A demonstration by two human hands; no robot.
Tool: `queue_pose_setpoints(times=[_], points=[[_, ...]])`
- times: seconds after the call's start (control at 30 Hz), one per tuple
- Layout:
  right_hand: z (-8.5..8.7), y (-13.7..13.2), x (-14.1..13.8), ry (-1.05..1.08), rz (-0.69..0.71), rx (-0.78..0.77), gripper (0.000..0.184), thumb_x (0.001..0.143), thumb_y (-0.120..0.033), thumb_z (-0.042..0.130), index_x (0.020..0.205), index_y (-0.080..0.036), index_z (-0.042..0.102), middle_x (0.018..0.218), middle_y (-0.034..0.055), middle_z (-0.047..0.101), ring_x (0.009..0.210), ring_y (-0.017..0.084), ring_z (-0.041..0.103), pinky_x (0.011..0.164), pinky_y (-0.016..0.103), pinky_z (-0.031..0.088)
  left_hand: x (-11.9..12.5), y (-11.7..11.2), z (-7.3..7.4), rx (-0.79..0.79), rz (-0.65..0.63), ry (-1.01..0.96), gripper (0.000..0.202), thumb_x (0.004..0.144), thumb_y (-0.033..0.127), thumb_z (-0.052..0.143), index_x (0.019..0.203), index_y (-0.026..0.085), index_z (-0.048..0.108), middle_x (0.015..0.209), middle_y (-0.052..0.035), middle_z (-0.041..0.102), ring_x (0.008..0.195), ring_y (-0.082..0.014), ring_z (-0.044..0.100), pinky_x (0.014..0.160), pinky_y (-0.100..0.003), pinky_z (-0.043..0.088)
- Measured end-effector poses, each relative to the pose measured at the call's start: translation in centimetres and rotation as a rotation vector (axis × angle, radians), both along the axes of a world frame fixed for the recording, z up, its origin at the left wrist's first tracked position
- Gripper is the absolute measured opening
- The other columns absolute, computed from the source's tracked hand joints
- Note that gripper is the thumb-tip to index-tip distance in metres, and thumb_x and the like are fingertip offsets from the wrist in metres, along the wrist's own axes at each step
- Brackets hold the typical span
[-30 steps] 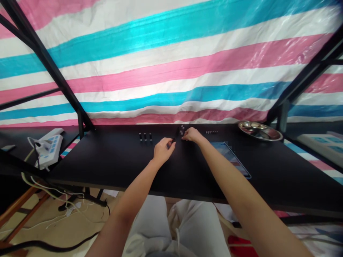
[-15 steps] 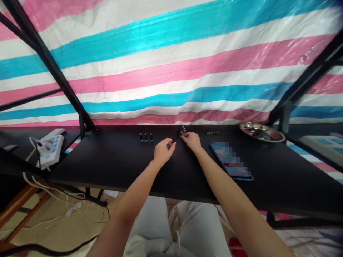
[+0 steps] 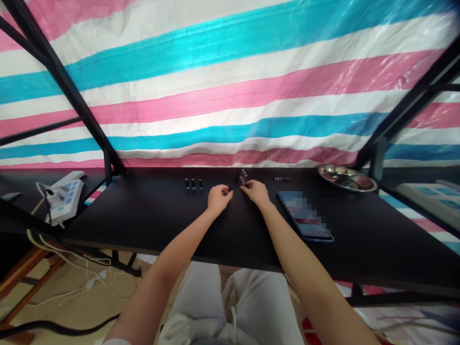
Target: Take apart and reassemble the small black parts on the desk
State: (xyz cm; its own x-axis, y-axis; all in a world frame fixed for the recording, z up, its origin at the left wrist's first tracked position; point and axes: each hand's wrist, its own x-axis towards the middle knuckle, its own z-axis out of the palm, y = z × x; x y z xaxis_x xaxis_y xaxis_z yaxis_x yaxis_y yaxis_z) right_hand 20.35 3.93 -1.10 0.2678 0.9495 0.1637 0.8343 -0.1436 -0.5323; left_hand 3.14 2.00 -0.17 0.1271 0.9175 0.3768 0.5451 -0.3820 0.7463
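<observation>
My left hand (image 3: 218, 199) is closed in a pinch above the black table (image 3: 151, 215). A small dark piece (image 3: 229, 189) shows between its fingertips, mostly hidden by the fingers. To its right, my right hand (image 3: 256, 192) has thumb and forefinger pressed together beside a cluster of small silvery pieces (image 3: 243, 176). Whatever those right fingertips hold, if anything, is too small to make out. Left of my hands, three short black cylinders with light ends (image 3: 193, 184) stand in a row.
Several tiny metallic pieces (image 3: 282, 179) lie in a line at the back right. A phone (image 3: 304, 215) rests near my right forearm, with a round metal tray (image 3: 373, 185) beyond it. At far left is a power strip (image 3: 70, 201). Striped sheeting (image 3: 230, 105) hangs behind.
The view has shifted slightly, so the table's things appear a little further left. My left hand has turned a little around the dark piece. My right hand stays by the cluster.
</observation>
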Motion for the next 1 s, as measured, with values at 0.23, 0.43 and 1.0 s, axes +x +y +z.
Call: queue_pose_setpoints(times=[0.23,0.43,1.0], points=[[0.7,-2.3,-0.2,-0.037,0.041,-0.019,0.02,0.076,-0.033,0.057,0.088,-0.02,0.067,0.081,0.0039,0.068,0.079,0.017,0.061,0.068,0.025,0.041,2.3,3.2,-0.1,-0.102,0.054,0.024,0.009,0.069,0.024,0.064,0.073,0.017,0.066,0.074,-0.0032,0.067,0.068,-0.0141,0.059,0.068,-0.027,0.046],[1.0,-2.8,-0.2,-0.054,0.091,-0.02,0.021,0.079,-0.031,0.054,0.091,-0.019,0.067,0.084,0.0044,0.067,0.079,0.016,0.06,0.067,0.025,0.04,4.1,4.9,0.0,-0.061,0.068,0.107,0.011,0.071,0.028,0.063,0.075,0.018,0.067,0.077,-0.0043,0.067,0.073,-0.0163,0.06,0.069,-0.028,0.045],[1.3,-3.1,-0.3,-0.045,0.119,-0.023,0.019,0.079,-0.03,0.053,0.09,-0.021,0.066,0.082,0.0035,0.066,0.078,0.015,0.059,0.066,0.024,0.039,4.1,3.6,0.5,0.015,0.075,0.524,0.025,0.078,0.036,0.058,0.092,0.017,0.066,0.092,-0.0106,0.063,0.092,-0.0245,0.055,0.08,-0.036,0.041]])
